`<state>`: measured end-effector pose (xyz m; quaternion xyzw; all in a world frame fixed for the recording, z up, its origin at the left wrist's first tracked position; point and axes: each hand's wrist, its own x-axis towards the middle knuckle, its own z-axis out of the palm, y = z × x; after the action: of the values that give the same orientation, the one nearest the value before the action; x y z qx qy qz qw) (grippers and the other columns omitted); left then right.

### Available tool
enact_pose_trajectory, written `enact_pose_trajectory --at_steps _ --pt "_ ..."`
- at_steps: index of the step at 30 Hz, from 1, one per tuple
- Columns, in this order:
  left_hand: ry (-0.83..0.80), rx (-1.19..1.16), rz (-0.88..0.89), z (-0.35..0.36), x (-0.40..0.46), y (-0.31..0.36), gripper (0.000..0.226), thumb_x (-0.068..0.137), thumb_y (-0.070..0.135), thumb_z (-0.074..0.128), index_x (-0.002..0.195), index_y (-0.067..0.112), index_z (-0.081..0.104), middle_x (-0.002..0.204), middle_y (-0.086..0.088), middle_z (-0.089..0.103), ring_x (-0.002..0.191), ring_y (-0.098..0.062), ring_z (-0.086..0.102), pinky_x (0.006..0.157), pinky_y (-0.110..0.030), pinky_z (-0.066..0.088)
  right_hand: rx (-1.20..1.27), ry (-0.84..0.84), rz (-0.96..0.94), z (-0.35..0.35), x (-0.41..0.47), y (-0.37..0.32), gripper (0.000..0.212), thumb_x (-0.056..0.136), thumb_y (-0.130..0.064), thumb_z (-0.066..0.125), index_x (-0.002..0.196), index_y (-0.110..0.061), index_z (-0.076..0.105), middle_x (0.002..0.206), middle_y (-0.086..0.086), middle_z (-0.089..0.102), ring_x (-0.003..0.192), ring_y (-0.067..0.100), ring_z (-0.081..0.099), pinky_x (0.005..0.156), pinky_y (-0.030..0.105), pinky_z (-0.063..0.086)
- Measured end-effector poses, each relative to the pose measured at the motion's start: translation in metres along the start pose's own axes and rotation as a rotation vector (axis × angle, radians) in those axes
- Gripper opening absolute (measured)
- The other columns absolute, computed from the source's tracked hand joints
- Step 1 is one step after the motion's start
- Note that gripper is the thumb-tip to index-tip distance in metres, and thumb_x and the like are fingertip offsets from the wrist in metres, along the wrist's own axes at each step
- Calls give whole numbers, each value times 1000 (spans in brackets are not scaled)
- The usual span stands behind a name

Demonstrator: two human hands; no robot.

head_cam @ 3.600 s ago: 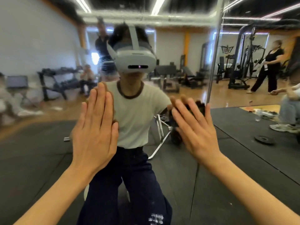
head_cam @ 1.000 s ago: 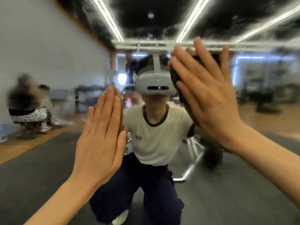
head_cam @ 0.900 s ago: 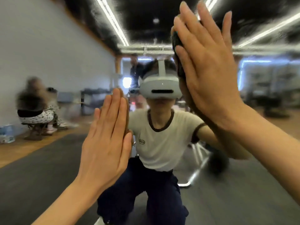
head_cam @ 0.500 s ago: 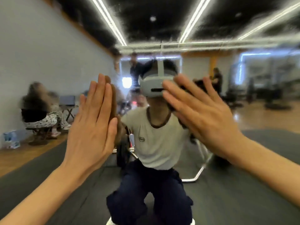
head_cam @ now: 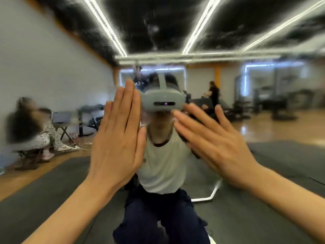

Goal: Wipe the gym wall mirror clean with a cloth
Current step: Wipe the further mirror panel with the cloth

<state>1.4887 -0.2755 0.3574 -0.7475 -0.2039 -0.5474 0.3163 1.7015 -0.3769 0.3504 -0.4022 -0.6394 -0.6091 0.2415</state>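
Mostly hidden: cloth, dark, shows only as slivers at the fingertips and lower edge of the right hand, centre right of the frame.
Cloth axis: cannot tell; too much is covered.
Right hand: flat, fingers straight and spread, pointing to the upper left, pressing the cloth on the mirror.
Left hand: centre of the frame, flat on the glass, fingers straight and close together, pointing up, holding nothing.
Hands apart: a gap between them, where the reflected headset shows.
Mirror: fills the whole frame; its edges are cut off.
Smears: streaky marks in the upper centre, over the reflected ceiling.
Blurred: seated figures at left, gym machines at right.
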Motion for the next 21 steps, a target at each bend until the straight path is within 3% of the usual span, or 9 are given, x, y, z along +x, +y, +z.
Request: enact_pose_trajectory --at_steps 4,6,8,11,13,15,19,21 --pt "6 -10 3 0 0 -2 62 104 24 31 158 -3 18 167 -17 7 156 -22 -1 127 -34 -3 39 229 350 -1 107 49 43 109 -19 36 146 -1 47 155 15 42 147 35 31 122 32 -6" --pt "2 -14 19 -2 1 -3 62 103 23 32 158 -3 18 167 -17 7 156 -22 -1 127 -34 -2 38 255 379 8 108 33 42 108 -15 40 147 -1 47 156 16 42 147 34 33 123 38 -2" --pt "-13 -34 42 -5 -1 -5 62 104 23 32 159 -2 15 168 -16 6 157 -22 -1 127 -34 -2 43 190 274 17 67 -7 45 102 -7 51 147 -1 47 155 17 41 146 33 35 124 47 7" --pt "-10 -54 52 -17 -14 -19 62 104 23 31 160 0 13 168 -15 5 157 -19 -2 127 -33 -3 42 17 64 20 -19 -66 55 98 -10 53 152 -9 40 161 7 32 151 25 28 125 43 9" --pt "-1 -31 38 -26 -29 -38 63 103 22 30 159 1 10 168 -16 7 156 -21 -3 127 -33 -4 20 -54 -52 16 -43 -70 59 98 -14 49 154 -12 32 164 1 25 153 20 20 125 40 6" --pt "-12 -11 6 -34 -41 -60 65 103 24 29 160 2 6 168 -15 4 157 -23 -2 127 -34 -5 -34 -33 -91 15 -15 -50 52 100 -12 45 152 -9 36 162 5 29 152 24 23 125 41 7" --pt "-65 -59 -76 -34 -47 -88 63 108 36 16 161 6 4 169 -14 -1 157 -29 -1 126 -54 3 -39 214 250 13 113 8 42 105 -9 45 147 -2 47 155 16 42 146 37 33 120 54 11" --pt "-51 -21 -56 -38 -45 -90 63 106 31 23 161 5 5 168 -13 -2 157 -24 -3 127 -45 0 -45 264 368 15 140 8 43 109 -16 37 149 -3 44 158 14 39 148 35 31 120 57 9"
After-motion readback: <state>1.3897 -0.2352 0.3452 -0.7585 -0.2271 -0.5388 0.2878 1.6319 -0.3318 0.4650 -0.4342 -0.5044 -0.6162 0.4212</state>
